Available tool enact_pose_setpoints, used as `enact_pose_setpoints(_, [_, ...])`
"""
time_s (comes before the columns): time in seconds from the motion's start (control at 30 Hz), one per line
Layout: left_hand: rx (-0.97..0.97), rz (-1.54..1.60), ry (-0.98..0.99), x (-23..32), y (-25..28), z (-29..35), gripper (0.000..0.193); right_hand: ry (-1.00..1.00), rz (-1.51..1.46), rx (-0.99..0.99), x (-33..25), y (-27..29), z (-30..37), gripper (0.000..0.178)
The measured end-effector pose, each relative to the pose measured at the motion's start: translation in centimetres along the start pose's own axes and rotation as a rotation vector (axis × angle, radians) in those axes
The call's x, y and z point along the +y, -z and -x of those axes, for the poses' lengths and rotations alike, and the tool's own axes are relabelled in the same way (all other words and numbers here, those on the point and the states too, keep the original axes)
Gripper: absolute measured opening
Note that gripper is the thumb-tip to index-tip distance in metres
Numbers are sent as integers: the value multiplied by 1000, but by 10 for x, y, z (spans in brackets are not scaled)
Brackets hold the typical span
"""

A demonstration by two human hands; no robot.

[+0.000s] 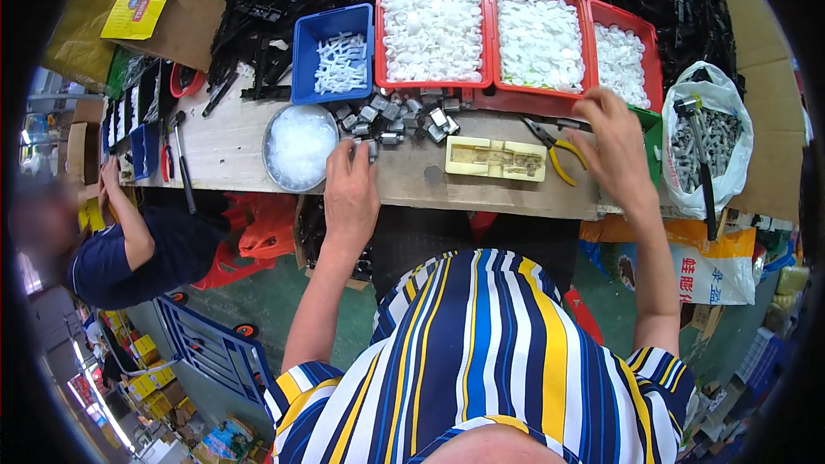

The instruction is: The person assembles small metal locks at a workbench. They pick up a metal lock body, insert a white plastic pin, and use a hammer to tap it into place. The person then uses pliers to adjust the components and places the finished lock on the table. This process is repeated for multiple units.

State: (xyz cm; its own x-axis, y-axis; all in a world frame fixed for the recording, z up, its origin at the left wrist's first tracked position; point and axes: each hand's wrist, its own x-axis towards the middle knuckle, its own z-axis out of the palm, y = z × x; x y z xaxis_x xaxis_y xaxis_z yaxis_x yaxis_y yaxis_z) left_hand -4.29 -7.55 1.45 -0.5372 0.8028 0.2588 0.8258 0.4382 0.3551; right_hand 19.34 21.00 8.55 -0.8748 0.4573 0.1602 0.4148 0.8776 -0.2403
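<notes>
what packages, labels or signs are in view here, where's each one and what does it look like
Yellow packet: far left corner on brown cardboard, flat, yellow with a red and blue label.
White printed sack: lower right below the bench edge, white with red characters and an orange top.
Clear plastic bag: right end of the bench, open, holding grey metal parts.
Colourful boxes: floor, lower left, mostly yellow.

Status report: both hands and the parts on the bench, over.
Left hand fingers on small grey metal pieces beside the round clear bowl. Right hand by the red plastic bin of white caps, near yellow-handled pliers. Nothing blocking.
</notes>
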Motion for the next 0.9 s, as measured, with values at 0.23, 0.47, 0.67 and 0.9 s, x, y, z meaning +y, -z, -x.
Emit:
enact_pose_setpoints(0.23, [48,66,57,12,-8,3,40,185,66,339,75,0,-127,12])
enact_pose_setpoints(0.47, [39,208,129,15,-7,0,39,93,61,0,145,-36,-230,17])
enact_pose_setpoints(0.67, [34,358,210,21,-2,0,39,143,48,10,129,-13,-225,16])
enact_pose_setpoints(0.9, [92,175,19,3,-18,2,35,317,-147,111,53,3,-103,18])
